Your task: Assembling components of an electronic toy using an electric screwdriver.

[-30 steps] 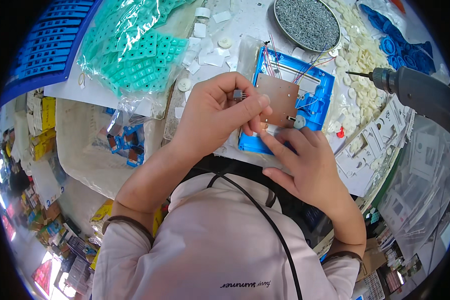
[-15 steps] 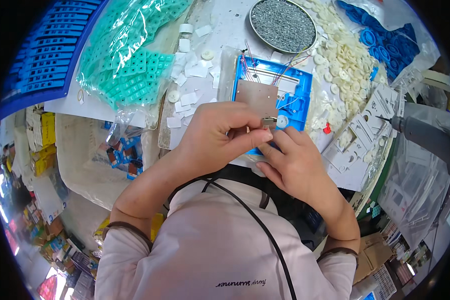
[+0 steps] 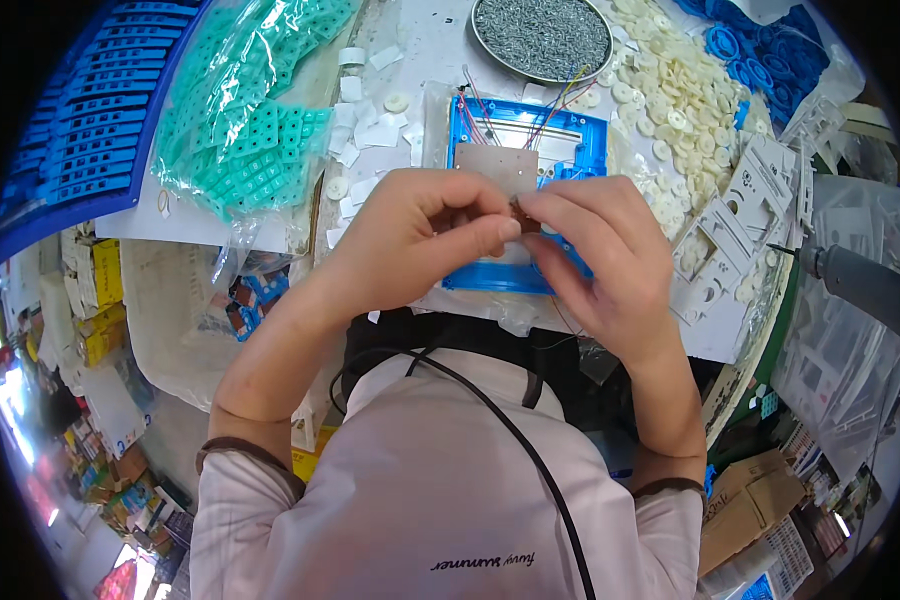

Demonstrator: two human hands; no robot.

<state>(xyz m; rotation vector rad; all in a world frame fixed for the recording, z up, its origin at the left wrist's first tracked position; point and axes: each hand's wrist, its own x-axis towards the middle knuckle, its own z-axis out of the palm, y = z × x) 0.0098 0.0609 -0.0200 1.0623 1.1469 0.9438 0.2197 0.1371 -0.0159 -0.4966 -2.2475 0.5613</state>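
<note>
A blue plastic housing [image 3: 580,138] lies on the worktable in front of me, with a brown circuit board [image 3: 494,160] on it. Thin red, blue and dark wires [image 3: 545,128] rise from its far side. Over the housing's near half, my left hand [image 3: 432,235] is closed, thumb against the curled fingers. Its fingertips meet those of my right hand [image 3: 605,250], which pinches from the other side. Between the two sets of fingertips a small brown part [image 3: 523,217] shows. Fingers cover most of it, so its kind cannot be made out.
Behind the housing stands a round dish of small metal screws [image 3: 542,38]. Cream plastic discs [image 3: 685,105] are heaped to the right, beside white plastic frames [image 3: 725,235] and an electric screwdriver [image 3: 855,280]. Left are bagged green keypads [image 3: 255,150], a blue rack [image 3: 85,110] and a pale bin [image 3: 160,320].
My right hand has come up from the housing's near edge to meet the left hand's fingertips at the small part. The view has shifted slightly.
</note>
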